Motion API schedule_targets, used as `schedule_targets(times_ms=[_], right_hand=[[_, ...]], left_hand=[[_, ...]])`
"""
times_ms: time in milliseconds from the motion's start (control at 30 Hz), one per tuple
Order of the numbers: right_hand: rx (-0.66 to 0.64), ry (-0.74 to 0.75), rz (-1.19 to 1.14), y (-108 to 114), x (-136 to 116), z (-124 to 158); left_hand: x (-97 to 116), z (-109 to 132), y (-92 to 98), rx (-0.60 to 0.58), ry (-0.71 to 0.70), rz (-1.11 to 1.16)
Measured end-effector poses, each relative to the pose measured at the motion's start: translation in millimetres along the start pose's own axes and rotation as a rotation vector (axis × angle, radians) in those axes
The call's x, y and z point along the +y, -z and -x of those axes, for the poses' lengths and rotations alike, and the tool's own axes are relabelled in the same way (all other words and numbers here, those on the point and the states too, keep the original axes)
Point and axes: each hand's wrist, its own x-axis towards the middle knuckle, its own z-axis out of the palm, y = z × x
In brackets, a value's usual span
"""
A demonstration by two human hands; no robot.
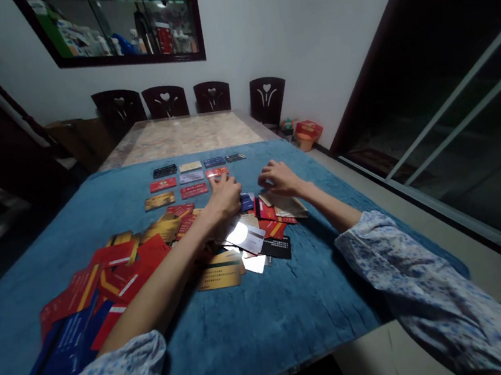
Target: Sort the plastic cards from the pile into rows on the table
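Note:
On a blue cloth [310, 302], my left hand [225, 196] reaches over the cards, its fingertips at an orange-red card [217, 172] in the laid-out rows. Those fingers are curled, and the card lies flat under them. My right hand [277, 178] hovers above the right side of the loose pile, fingers bent and apart, nothing visible between them. Beneath it lie a beige card [290, 208] and red cards. A shiny silver card [250, 238], a black card [277, 248] and a gold card [219, 271] lie nearer me. Neat rows include a red card [163, 185] and a gold card [159, 201].
Red envelopes [70, 298] and blue ones [63, 350] spread over the left of the cloth. Beyond it shows the bare marble tabletop [193, 133]. Dark chairs [166, 102] line the far side. A red box [310, 130] sits on the floor at the right.

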Motion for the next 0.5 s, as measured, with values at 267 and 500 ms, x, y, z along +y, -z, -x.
schedule_targets(times_ms=[267,500], right_hand=[[0.054,-0.045,-0.050,-16.9,26.6,45.3],[0.077,-0.035,-0.103,-29.5,42.5,75.6]], left_hand=[[38.2,-4.2,-1.9,-0.014,-0.137,0.000],[63.1,-7.9,-9.2,0.013,-0.221,0.038]])
